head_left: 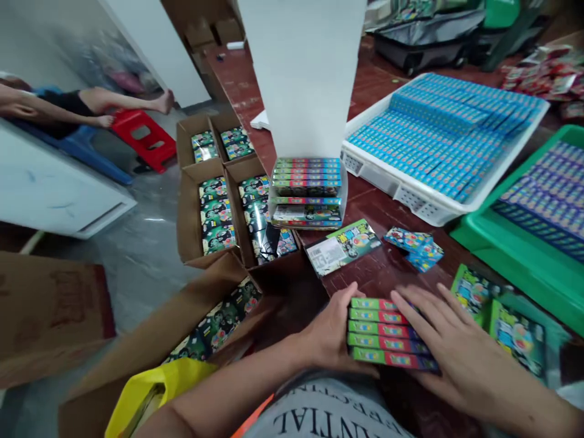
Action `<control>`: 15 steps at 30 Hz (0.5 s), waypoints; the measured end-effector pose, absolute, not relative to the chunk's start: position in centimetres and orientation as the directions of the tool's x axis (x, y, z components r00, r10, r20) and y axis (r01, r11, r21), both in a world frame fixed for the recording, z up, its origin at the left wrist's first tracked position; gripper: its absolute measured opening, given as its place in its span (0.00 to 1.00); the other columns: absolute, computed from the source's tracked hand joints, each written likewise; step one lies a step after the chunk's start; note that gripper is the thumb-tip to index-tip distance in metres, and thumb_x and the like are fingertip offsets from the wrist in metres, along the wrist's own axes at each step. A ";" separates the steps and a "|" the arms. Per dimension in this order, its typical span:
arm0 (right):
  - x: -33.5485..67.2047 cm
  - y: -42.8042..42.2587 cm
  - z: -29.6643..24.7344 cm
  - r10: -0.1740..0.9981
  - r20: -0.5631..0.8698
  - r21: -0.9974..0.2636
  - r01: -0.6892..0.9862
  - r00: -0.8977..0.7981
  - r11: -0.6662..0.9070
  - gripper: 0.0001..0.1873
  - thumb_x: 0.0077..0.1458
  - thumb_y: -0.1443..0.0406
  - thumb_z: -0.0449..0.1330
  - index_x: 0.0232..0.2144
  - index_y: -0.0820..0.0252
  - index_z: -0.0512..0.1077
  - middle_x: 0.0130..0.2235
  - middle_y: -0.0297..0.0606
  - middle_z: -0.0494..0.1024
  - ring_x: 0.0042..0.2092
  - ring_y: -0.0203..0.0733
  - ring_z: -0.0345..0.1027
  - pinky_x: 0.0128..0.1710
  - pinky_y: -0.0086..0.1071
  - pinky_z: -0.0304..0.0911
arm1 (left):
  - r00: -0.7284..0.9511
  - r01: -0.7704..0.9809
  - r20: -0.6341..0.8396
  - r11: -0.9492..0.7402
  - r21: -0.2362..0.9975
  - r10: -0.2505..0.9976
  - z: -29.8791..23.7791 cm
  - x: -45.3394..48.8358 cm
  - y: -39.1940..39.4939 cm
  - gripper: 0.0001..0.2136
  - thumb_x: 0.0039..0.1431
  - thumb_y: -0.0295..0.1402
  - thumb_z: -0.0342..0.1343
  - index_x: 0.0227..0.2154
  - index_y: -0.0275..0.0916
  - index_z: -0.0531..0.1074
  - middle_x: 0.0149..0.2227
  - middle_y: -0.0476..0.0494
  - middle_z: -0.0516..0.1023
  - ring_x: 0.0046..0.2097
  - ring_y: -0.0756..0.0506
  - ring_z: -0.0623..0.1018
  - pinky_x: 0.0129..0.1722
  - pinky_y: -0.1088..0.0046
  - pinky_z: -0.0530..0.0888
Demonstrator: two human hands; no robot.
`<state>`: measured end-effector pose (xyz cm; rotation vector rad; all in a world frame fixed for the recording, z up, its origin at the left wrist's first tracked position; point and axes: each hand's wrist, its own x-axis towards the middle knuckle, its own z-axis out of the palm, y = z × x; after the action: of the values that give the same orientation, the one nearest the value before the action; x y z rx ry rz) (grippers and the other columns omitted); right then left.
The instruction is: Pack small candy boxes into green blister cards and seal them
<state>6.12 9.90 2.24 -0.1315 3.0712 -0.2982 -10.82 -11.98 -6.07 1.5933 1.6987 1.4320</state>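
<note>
Boxes (383, 334) lie piled, long edges left to right, my left fingers (345, 299) cupping one end, right fingers (417, 318) spread over the other.

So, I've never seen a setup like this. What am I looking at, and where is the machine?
There's no machine here: those are a person's bare hands. The single picture comes from a camera worn on that person's head, looking forward and down.

The left hand holds a stack of five thin boxes at one end, and the right hand lies against the other; its fingers are blurred.

On the dark red table are a white basket of blue packs, a green tray of purplish ones, and a flat box. Open cartons stand to the left.
</note>
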 end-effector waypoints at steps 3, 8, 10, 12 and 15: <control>5.5 11.0 2.5 -0.123 -0.040 -0.262 -0.108 -0.992 0.959 0.52 0.51 0.61 0.64 0.73 0.51 0.46 0.63 0.45 0.72 0.60 0.59 0.70 0.60 0.58 0.66 | -0.222 0.715 0.432 -0.156 0.681 0.874 -3.2 -16.0 -12.9 0.69 0.32 0.64 0.71 0.73 0.43 0.40 0.65 0.26 0.59 0.66 0.24 0.65 0.65 0.41 0.65; 3.6 12.0 3.9 -0.100 0.012 -0.273 -0.100 -0.995 0.957 0.50 0.51 0.60 0.66 0.72 0.52 0.51 0.64 0.45 0.70 0.59 0.58 0.69 0.55 0.52 0.72 | -0.390 0.915 0.484 0.272 0.296 0.784 0.7 -30.1 -13.0 0.44 0.54 0.54 0.66 0.68 0.42 0.57 0.67 0.28 0.59 0.69 0.27 0.59 0.69 0.43 0.55; 1.7 12.2 5.2 -0.099 0.076 -0.255 -0.115 -0.992 0.960 0.50 0.51 0.59 0.66 0.72 0.53 0.51 0.64 0.47 0.69 0.60 0.60 0.68 0.55 0.52 0.71 | -0.348 0.934 0.365 0.287 0.211 0.863 1.3 -34.6 -12.2 0.42 0.52 0.54 0.67 0.66 0.40 0.62 0.67 0.28 0.60 0.69 0.26 0.59 0.69 0.42 0.53; -0.7 12.2 6.6 -0.105 0.167 -0.234 -0.143 -0.980 0.962 0.49 0.51 0.59 0.66 0.71 0.56 0.52 0.63 0.49 0.69 0.59 0.60 0.68 0.54 0.53 0.71 | -0.334 0.939 0.318 0.286 0.189 0.887 1.7 -37.6 -11.4 0.41 0.51 0.54 0.68 0.64 0.41 0.65 0.68 0.29 0.60 0.70 0.26 0.57 0.70 0.42 0.52; -4.9 11.9 7.7 -0.144 0.358 -0.170 -0.216 -0.922 0.961 0.49 0.53 0.59 0.66 0.72 0.59 0.50 0.61 0.53 0.69 0.58 0.61 0.67 0.53 0.54 0.69 | -0.369 0.924 0.377 0.292 0.246 0.850 1.8 -40.3 -10.2 0.36 0.58 0.51 0.63 0.64 0.40 0.65 0.70 0.30 0.57 0.72 0.29 0.55 0.71 0.46 0.53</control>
<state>-4.92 11.88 7.75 -0.3278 3.4565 -0.3673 -40.26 -10.22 1.81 1.8470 2.6593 0.7132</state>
